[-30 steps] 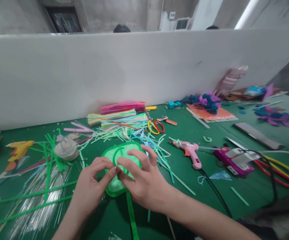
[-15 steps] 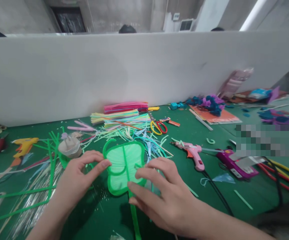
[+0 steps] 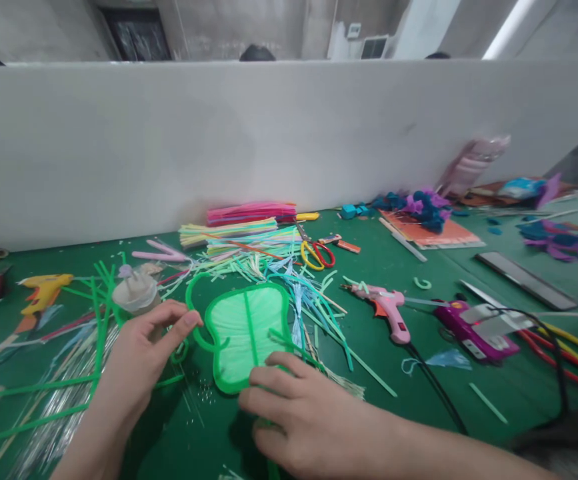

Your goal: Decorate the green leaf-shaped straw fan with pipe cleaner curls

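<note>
A green fan-shaped piece point(image 3: 239, 313), with a darker fuzzy rim and a rib down its middle, is in front of me. My left hand point(image 3: 136, 350) pinches a curved green pipe cleaner point(image 3: 189, 288) between thumb and forefinger. That curl stands out past the piece's left edge, and its lower end overlaps the face. At the bottom, my right hand point(image 3: 296, 410) has its fingers closed round the narrow green handle, mostly hidden by them. Another green pipe cleaner point(image 3: 293, 345) sticks out to the right above my right fingers.
Pipe cleaner bundles point(image 3: 249, 237) and scissors point(image 3: 313, 255) lie behind the piece. A pink glue gun point(image 3: 391, 310) and purple power strip point(image 3: 479, 333) are on the right; a yellow glue gun point(image 3: 46, 290) is left. A white partition point(image 3: 269, 133) closes off the back.
My left hand has moved slightly left, drawing the pipe cleaner's curl outward past the piece's edge. My right hand has dropped from the face towards the handle.
</note>
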Available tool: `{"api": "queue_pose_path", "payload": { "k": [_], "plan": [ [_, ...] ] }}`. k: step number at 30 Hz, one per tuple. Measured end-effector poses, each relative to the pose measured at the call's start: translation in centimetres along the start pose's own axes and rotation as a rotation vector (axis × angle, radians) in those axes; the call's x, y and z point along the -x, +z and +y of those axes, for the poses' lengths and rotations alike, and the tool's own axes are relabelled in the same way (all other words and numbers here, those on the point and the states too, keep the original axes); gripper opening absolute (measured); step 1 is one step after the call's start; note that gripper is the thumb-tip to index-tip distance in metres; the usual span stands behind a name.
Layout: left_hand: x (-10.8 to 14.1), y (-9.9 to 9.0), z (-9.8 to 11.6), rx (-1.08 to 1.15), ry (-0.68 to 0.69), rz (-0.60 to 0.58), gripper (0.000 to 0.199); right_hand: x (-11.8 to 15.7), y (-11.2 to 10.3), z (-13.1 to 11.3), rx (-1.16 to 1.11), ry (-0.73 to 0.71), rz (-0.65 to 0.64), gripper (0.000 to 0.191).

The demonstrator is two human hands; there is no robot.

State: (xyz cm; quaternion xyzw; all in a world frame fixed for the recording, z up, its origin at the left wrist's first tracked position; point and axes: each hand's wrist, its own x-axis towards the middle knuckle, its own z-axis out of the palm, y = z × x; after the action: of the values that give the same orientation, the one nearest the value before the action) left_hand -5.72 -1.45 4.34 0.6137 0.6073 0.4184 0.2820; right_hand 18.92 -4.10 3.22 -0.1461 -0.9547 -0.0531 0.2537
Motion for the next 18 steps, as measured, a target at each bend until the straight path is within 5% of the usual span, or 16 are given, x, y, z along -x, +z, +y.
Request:
{"api": "queue_pose_path", "payload": {
  "k": [3,5,9,13,18],
  "plan": [
    [-0.1,-0.4,0.5,-0.130,0.018,-0.149,0.032,-0.2,-1.7,1.4,0.004,0.218,0.163,0.009],
    [0.2,0.1,1.1,-0.147,0.016,-0.292,0.033,-0.9,-2.2,2.6,0.052,0.286,0.235,0.018],
    [0.9,2.0,1.8,-0.145,0.029,-0.495,0.028,-2.5,-1.1,3.8,0.241,0.144,0.178,0.022],
    [1.2,3.0,1.9,-0.168,0.029,-0.484,0.025,-3.2,0.8,3.7,0.337,0.058,0.128,0.021],
    [1.2,3.1,2.3,-0.162,0.120,-0.388,0.033,-3.0,1.1,3.8,0.215,0.247,0.137,0.014]
  ]
}}
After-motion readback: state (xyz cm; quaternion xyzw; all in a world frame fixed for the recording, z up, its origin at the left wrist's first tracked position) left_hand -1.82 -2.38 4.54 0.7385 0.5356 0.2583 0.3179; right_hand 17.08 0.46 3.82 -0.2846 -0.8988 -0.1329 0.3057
